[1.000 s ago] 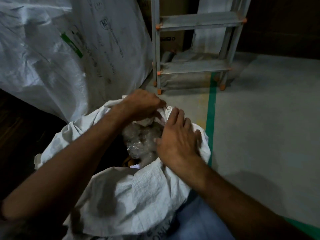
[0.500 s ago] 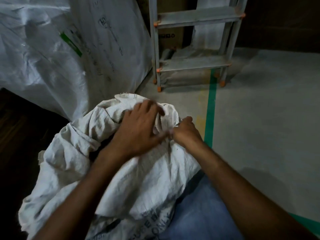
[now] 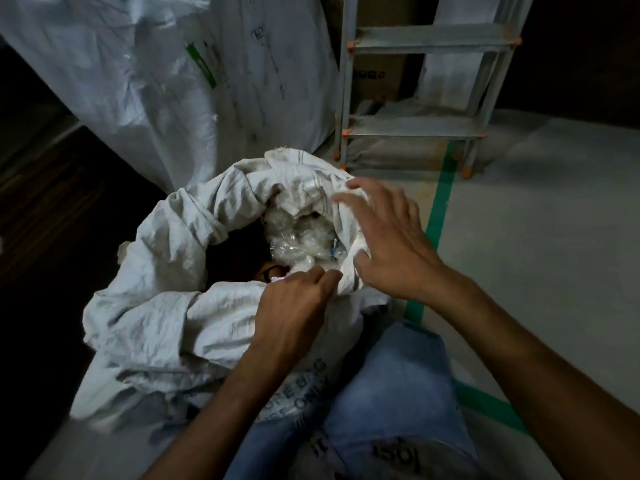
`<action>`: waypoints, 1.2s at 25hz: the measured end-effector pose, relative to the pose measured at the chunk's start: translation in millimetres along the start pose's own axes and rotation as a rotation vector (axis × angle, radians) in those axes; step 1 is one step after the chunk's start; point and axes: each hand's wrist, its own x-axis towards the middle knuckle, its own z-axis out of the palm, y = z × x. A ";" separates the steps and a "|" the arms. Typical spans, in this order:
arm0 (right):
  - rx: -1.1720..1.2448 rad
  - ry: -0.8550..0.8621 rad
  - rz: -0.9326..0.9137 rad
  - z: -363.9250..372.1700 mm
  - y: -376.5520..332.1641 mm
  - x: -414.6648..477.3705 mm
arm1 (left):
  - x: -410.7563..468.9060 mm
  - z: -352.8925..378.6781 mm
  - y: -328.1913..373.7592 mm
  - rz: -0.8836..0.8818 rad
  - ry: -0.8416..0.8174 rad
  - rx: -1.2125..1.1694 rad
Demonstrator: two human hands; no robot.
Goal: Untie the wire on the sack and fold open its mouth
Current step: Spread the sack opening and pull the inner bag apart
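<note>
White woven plastic sack [image 3: 166, 306], mouth upward. I note: left hand [image 3: 294, 306] pinches its near rim; right hand [image 3: 391, 244], fingers spread, holding nothing, lies nearest the right-side rim.

Only one camera watched, worn on my head, wide-angled, facing forward and steeply down. It hung close above the sack [image 3: 166, 327], near enough that its open mouth filled the middle, while the ladder [image 3: 415, 131] stood farther off along the top edge of the view.
</note>
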 end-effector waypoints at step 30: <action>-0.482 -0.175 -0.437 -22.2 -46.7 -75.4 | -93.2 -31.3 -2.5 -0.012 0.350 0.320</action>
